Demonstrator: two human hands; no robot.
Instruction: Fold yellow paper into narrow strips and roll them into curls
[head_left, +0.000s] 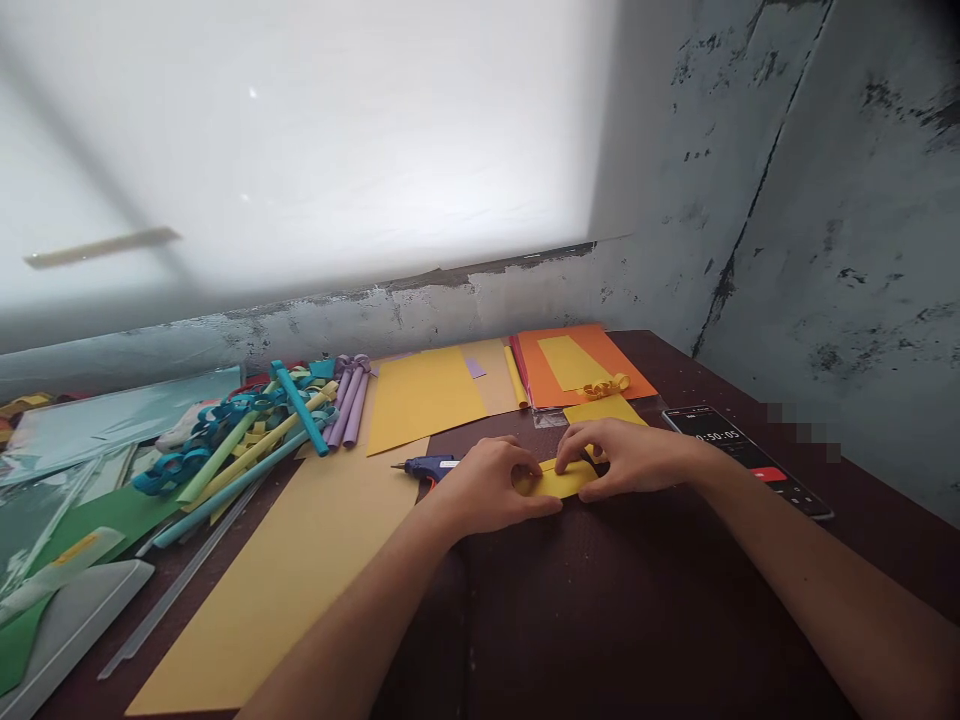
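- The yellow paper piece [568, 484] lies at the clock's centre, low over the dark table [600, 620], between the two hands
- Left hand [499, 485], at 9 o'clock of the piece, holds its end in a narrow curl, thumb along the near edge, fingers at the far side
- Right hand [619, 455], at 2 o'clock, holds it too, thumb at the near edge and a bent fingertip pressing on top
- Glue gun [429, 467] at 9 o'clock, just beyond the left hand
- Phone [712, 435] at 3 o'clock, its screen lit with a timer
- Orange sheet [628, 370] at 12 to 1 o'clock, bearing a yellow curled strip [606, 387]
- Purple rolls [349, 408] at 10 o'clock, side by side
- Tan sheet [300, 580] at 8 o'clock, flat on the table
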